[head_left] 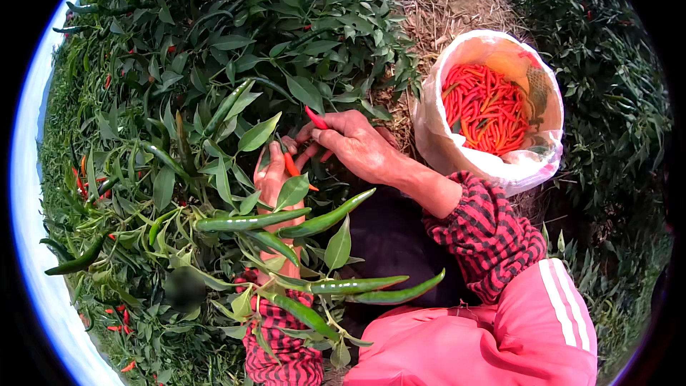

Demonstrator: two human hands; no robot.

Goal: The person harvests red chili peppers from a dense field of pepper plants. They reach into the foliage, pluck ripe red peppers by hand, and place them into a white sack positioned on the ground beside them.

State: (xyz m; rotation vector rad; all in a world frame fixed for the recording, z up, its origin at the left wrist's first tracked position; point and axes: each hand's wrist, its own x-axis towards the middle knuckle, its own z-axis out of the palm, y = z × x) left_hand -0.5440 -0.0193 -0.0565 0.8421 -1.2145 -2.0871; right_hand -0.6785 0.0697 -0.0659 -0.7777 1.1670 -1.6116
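Note:
Among the chili plants, my right hand (361, 149) is closed, with a red chili pepper (316, 118) sticking out between thumb and forefinger. Its other fingers reach down close to my left hand (271, 180). An orange-red chili pepper (291, 165) hangs tip-down between the two hands, its stem end at my left fingertips, which are bent around it. Leaves and a branch with long green chili peppers (254, 222) cover much of my left hand and forearm. Below them, another green chili pepper (357, 285) points right, across my lap.
Right of my hands stands a white-lined bucket (429, 125) partly filled with red chili peppers (486, 111). Dry straw (446, 0) covers the ground behind it. Dense chili plants (193, 50) crowd the left, and another row of plants (607, 100) grows along the right.

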